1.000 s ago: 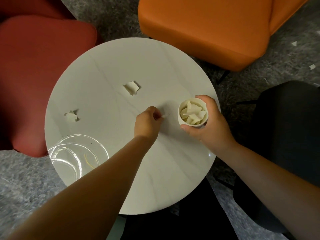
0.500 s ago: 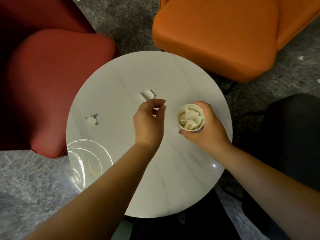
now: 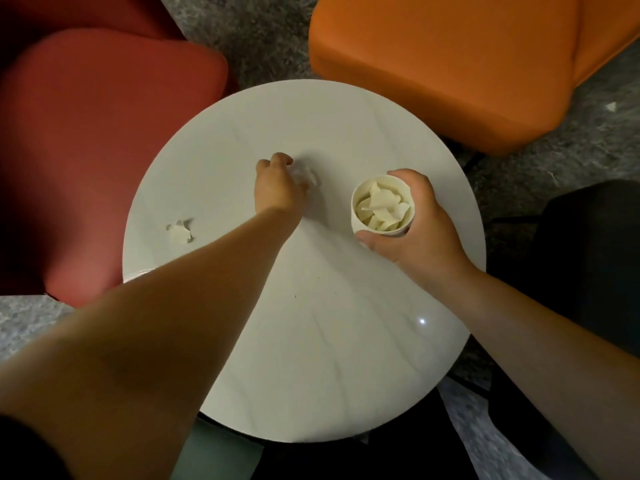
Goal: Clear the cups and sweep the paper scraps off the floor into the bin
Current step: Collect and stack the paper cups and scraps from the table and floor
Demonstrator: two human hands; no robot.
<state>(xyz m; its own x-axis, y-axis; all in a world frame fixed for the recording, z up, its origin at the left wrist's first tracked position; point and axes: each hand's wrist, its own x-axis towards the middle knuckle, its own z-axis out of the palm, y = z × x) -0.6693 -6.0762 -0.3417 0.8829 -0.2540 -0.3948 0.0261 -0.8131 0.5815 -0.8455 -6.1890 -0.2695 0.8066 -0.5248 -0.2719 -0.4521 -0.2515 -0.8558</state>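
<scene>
My right hand grips a white paper cup full of torn paper scraps, held upright over the right side of the round white table. My left hand reaches across the table's middle, its curled fingers touching a white paper scrap that lies there, partly hidden by the hand. Another crumpled scrap lies on the table at the left, clear of both hands.
A red chair stands left of the table, an orange chair behind it, a dark chair at the right. A small paper scrap lies on the grey carpet at the far right.
My left hand has left the cup and reached forward onto the scrap in the middle of the table. The view has shifted, so the clear plate at the left is hidden under my arm.
</scene>
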